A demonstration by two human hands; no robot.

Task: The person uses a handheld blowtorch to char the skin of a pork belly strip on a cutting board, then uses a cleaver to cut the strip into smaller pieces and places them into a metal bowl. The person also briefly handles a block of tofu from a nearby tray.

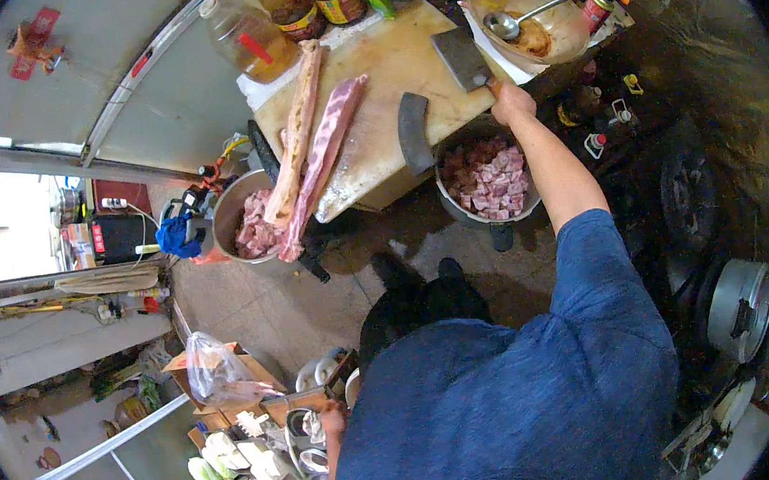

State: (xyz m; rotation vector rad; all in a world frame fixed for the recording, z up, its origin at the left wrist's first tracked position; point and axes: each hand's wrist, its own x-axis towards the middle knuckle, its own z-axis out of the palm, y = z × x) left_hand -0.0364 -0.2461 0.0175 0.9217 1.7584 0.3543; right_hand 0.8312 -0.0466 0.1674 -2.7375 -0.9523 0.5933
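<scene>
My right hand (pixel 514 104) grips the wooden handle of a cleaver (pixel 461 57), whose broad blade lies over the right end of the cutting board (pixel 383 57). A curved dark grey piece (pixel 414 133) rests at the board's near edge. Two long strips of raw meat, a pale one (pixel 296 133) and a redder one (pixel 328 154), run from the board down to a pot of meat (pixel 254 232) at the left. Below the cleaver stands a pot of cubed meat (pixel 494 179). My left hand (pixel 333 417) is low beside my body, near bowls and a whitish cloth; its fingers are mostly hidden.
Bottles of liquid (pixel 251 39) line the board's far side. A large plastic basin (pixel 561 17) with a metal ladle (pixel 502 25) sits at the right. Cabbages (pixel 206 473), bowls and a cardboard box (pixel 258 373) are at the lower left. A lidded metal pot (pixel 733 309) stands far right.
</scene>
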